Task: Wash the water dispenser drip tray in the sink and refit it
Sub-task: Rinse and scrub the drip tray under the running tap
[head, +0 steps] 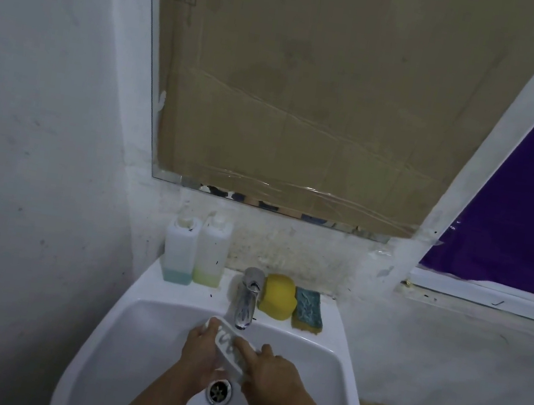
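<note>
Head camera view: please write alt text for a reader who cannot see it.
Two bare hands, left hand and right hand, hold a white drip tray under the tap over a white sink.

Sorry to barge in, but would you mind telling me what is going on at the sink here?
A person is washing a white drip tray in the white sink, holding it under the chrome tap and above the drain. The left hand holds one end of the tray, and the right hand has its grip on the other. A yellow sponge, a green scouring sponge and two soap bottles sit untouched on the sink's back ledge. Whether water is running cannot be told.
</note>
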